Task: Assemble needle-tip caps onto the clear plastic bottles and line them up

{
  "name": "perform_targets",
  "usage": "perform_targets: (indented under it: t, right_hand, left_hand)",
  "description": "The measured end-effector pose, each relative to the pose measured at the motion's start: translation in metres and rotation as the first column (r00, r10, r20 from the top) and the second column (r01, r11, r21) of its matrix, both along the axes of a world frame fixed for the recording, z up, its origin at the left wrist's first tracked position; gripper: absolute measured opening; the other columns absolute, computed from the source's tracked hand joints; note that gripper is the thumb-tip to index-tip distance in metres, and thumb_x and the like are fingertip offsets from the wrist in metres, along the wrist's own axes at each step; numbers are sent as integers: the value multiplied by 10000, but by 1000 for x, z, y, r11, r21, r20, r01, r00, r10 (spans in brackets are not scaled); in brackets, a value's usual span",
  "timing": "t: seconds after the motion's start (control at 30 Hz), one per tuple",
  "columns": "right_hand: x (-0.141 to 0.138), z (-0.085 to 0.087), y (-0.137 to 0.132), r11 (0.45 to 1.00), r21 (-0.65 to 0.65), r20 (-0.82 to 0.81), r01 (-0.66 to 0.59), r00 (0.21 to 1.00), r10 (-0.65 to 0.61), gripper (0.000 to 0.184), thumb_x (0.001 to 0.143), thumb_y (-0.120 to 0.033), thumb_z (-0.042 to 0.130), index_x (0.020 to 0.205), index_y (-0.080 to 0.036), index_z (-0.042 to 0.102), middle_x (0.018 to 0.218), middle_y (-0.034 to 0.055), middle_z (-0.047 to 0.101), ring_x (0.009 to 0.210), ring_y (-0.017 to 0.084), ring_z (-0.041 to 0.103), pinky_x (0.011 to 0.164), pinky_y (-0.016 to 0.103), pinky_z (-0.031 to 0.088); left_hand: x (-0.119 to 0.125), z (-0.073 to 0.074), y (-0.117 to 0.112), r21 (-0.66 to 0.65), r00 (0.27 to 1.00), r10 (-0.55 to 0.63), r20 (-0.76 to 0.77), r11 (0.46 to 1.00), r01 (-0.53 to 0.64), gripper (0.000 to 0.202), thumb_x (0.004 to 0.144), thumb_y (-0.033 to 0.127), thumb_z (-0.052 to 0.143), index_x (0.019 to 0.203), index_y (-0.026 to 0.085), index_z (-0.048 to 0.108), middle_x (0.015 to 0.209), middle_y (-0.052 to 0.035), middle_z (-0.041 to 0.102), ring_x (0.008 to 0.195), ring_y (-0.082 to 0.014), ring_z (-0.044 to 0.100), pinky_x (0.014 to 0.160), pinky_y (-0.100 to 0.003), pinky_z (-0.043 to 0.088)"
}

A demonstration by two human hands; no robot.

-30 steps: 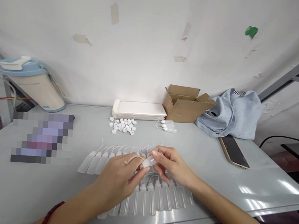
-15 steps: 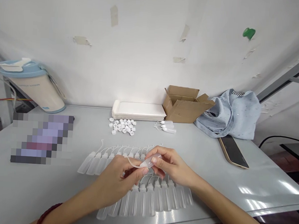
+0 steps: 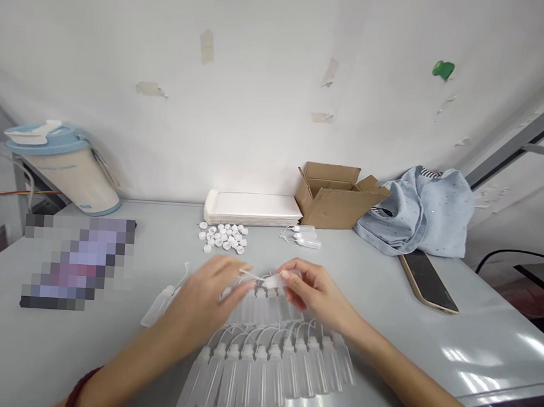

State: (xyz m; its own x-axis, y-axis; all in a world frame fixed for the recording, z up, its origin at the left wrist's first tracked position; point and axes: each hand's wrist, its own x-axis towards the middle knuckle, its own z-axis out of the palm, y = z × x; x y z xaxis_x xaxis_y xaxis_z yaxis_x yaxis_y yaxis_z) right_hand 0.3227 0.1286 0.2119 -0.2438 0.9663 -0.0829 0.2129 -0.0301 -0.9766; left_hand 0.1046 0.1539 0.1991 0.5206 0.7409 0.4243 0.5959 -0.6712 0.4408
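My right hand [image 3: 315, 290] is closed around a small translucent plastic bottle [image 3: 274, 281], held tilted with its neck toward the left. A thin flexible tube [image 3: 251, 275] runs from that neck toward my left hand [image 3: 209, 289]. The left hand is blurred; its thumb and forefinger look apart, close to the tube's end. Beneath both hands lie similar bottles with curved tubes: a front row [image 3: 261, 375] and a back row [image 3: 261, 307] partly covered by my hands. One bottle [image 3: 157, 307] shows left of my left forearm.
White caps [image 3: 226, 236] lie loose in a cluster. Behind them sits a stack of white trays [image 3: 253, 210], beside an open cardboard box [image 3: 341, 204]. Three small bottles [image 3: 307, 236] lie before the box. A blue bag [image 3: 428, 213], a phone [image 3: 428, 280] and a tumbler [image 3: 71, 170] stand around.
My left hand has come off the bottle's neck and moved up and left, toward the tube's end. The right hand still holds the bottle, slightly higher. The whole view has tipped a little upward.
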Motion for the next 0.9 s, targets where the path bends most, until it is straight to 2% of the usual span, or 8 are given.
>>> perform_targets:
  t: [0.1,0.17,0.23,0.5,0.63,0.73,0.9]
  right_hand:
    - [16,1,13,979,169,219,115,964,-151,270,871,-407,521,956,-159,587,665,-5,589,525,108,502,518,231,382]
    - [28,0,22,946,281,356,165,897,-262,287,868,-395,514,1029,-167,583,671,-6,586,512,117,488,531,248,385]
    - [38,-2,29,921,352,440,167,839,-320,286,865,-386,504,1033,-169,584,682,-4,581,481,114,456,520,254,382]
    - [57,-9,40,922,383,670,59,669,-321,213,830,-275,515,993,-165,595,831,46,678,536,141,556,544,257,404]
    - [59,-14,43,925,380,736,16,600,-313,188,814,-196,540,988,-159,601,983,88,695,729,195,638,630,271,424]
    - [59,-16,45,919,394,761,5,560,-329,169,802,-144,556,960,-145,616,1020,122,681,907,253,622,709,297,426]
    - [57,-13,47,909,417,784,3,505,-361,124,801,-114,558,900,-130,631,999,152,664,968,286,579,737,322,416]
  left_hand:
    - [-18,-4,24,63,976,195,-97,980,-189,324,925,294,370,1074,146,617,1138,-157,561,1096,-318,504,826,-443,486]
    - [-28,-9,37,42,962,236,-139,972,-232,365,915,295,345,1062,119,629,1172,-184,536,1110,-348,490,844,-493,475]
    - [-34,-13,45,-3,959,231,-166,972,-235,370,907,290,336,1056,127,633,1182,-176,537,1080,-337,517,838,-495,480]
    - [-37,-17,60,-86,959,205,-194,971,-225,354,886,314,341,1004,165,640,1077,-121,604,900,-254,612,788,-389,501]
    - [-39,-15,62,-118,959,189,-212,969,-218,307,855,298,381,917,171,654,992,-100,644,831,-237,630,755,-367,506]
    - [-40,-14,62,-122,958,188,-219,968,-218,284,833,265,393,896,173,654,968,-93,658,801,-229,640,721,-352,504]
    - [-41,-17,60,-107,958,186,-220,971,-213,265,829,242,387,872,194,645,932,-74,668,775,-216,635,693,-325,486]
